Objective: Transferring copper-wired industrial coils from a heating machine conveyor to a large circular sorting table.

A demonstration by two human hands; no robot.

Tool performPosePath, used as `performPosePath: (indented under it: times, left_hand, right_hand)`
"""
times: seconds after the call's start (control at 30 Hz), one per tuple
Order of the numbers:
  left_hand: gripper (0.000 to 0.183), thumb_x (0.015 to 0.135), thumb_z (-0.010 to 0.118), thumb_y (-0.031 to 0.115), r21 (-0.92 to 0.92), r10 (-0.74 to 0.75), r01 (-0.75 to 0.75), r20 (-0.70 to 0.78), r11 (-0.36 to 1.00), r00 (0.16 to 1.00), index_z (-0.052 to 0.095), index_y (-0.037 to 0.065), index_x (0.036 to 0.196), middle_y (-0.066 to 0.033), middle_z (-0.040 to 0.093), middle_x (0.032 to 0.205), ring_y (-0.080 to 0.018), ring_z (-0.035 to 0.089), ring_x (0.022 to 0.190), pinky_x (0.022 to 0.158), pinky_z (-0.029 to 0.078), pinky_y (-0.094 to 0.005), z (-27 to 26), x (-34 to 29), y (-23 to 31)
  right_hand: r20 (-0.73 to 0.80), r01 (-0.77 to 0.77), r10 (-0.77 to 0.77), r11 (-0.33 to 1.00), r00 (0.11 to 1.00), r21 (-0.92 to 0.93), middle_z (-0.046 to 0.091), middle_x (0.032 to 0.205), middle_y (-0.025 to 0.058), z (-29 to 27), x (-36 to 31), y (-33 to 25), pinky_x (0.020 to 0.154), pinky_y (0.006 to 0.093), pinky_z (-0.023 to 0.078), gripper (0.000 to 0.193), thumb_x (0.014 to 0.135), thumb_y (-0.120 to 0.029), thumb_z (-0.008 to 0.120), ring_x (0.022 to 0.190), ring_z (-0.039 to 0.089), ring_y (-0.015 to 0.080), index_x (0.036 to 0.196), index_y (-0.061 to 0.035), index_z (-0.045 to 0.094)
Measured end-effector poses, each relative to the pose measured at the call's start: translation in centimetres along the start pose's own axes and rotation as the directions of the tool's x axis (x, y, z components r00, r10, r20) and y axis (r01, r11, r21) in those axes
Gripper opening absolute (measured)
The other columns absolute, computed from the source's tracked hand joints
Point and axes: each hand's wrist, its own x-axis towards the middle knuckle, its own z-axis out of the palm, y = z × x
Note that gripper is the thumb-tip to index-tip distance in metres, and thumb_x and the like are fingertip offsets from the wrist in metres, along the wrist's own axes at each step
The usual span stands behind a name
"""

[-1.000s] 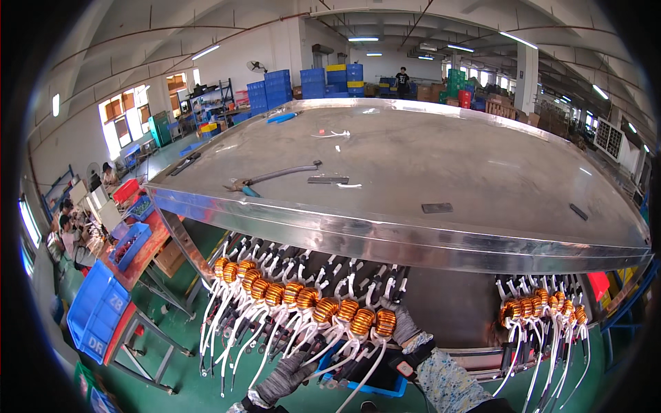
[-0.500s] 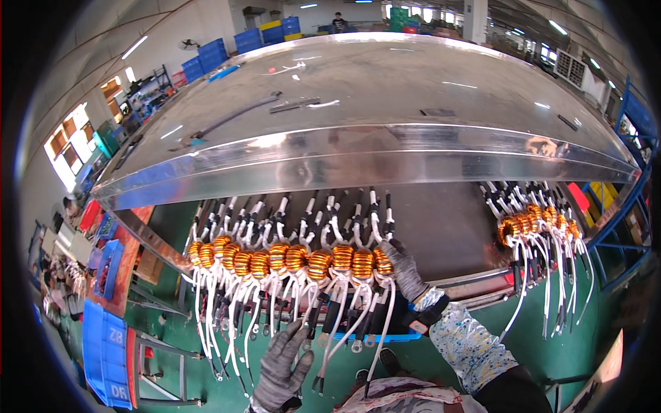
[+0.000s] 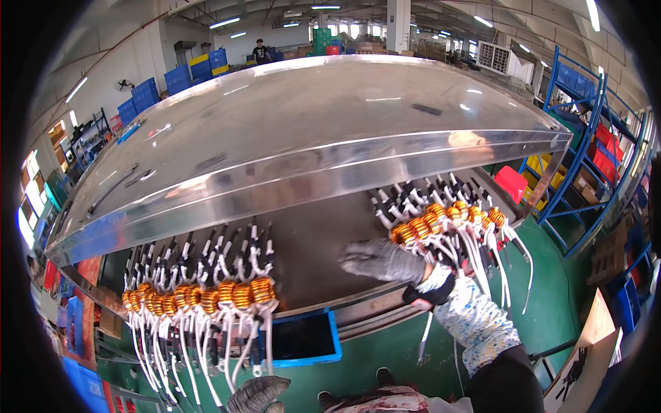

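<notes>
Right hand [image 3: 382, 260], grey-gloved, reaching under the overhanging metal tabletop [image 3: 310, 131], lying flat with fingers stretched out, gripping nothing. Fingertips pointing left across the dark panel [image 3: 310, 241]; wrist sitting just beside the near end of the right coil row [image 3: 444, 219]. Copper-orange coils there hanging on black clips, white leads [image 3: 482, 265] dangling past the patterned sleeve [image 3: 475, 323].

Left hand [image 3: 258, 394] showing only at the bottom edge, also gloved, knuckles up; hard telling whether open or closed. Sitting just below the white leads of the left coil row [image 3: 200, 297], apparently not touching.

Two coil rows hanging well apart along the panel under the tabletop lip. Blue tray [image 3: 334, 337] sitting below the panel, between the two hands. Green floor [image 3: 399, 358] underneath. Blue shelving rack [image 3: 585, 138] standing off to the right.
</notes>
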Motion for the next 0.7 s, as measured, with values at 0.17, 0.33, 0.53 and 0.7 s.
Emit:
performPosePath:
  times: [0.17, 0.33, 0.53, 0.7]
  left_hand:
    - [0.025, 0.087, 0.055, 0.015, -0.074, 0.066, -0.059, 0.102, 0.996, 0.993, 0.059, 0.002, 0.107, -0.0148, 0.061, 0.100, -0.0277, 0.058, 0.091, 0.080, 0.044, -0.0339, 6.3, 5.2, 2.4]
    - [0.031, 0.084, 0.057, 0.011, -0.136, 0.156, -0.117, 0.326, 0.984, 0.932, 0.054, 0.001, 0.114, -0.0138, 0.060, 0.102, -0.0261, 0.059, 0.093, 0.081, 0.046, -0.0347, 12.8, 13.5, -1.2]
    - [0.047, 0.091, 0.051, 0.027, -0.442, -0.105, 0.243, 0.312, 0.863, 0.944, 0.041, 0.000, 0.128, -0.0151, 0.051, 0.123, -0.0226, 0.053, 0.108, 0.089, 0.043, -0.0298, 21.3, 19.8, -9.3]
    - [0.057, 0.090, 0.051, 0.032, -0.539, -0.314, 0.436, 0.307, 0.721, 0.898, 0.031, 0.001, 0.134, -0.0131, 0.046, 0.127, -0.0204, 0.051, 0.109, 0.091, 0.043, -0.0300, 25.1, 23.3, -13.0]
  right_hand:
    - [0.354, -0.673, 0.590, 0.716, 0.726, 0.185, 0.061, 0.098, 0.0140, -7.3, -9.0, 7.6, 0.076, 0.0358, 0.049, 0.030, 0.080, -0.016, 0.052, 0.087, 0.060, 0.0287, 0.110, -0.0149, 0.057]
    - [0.493, -0.670, 0.692, 0.695, 0.526, -0.260, 0.060, 0.105, 0.0158, -10.2, -14.9, 11.7, 0.084, 0.0404, 0.045, 0.059, 0.066, -0.016, 0.061, 0.095, 0.058, 0.0328, 0.123, -0.0174, 0.049]
    - [0.677, -0.397, 0.674, 0.732, 0.297, -0.554, 0.035, 0.140, 0.0077, -8.8, -12.8, 11.9, 0.105, 0.0401, 0.026, 0.080, 0.067, -0.024, 0.060, 0.128, 0.031, 0.0289, 0.139, -0.0194, 0.027]
    - [0.617, -0.277, 0.669, 0.739, 0.416, -0.614, 0.018, 0.146, 0.0147, -5.4, -12.3, 13.8, 0.103, 0.0392, 0.028, 0.093, 0.060, -0.029, 0.070, 0.127, 0.034, 0.0309, 0.140, -0.0183, 0.023]
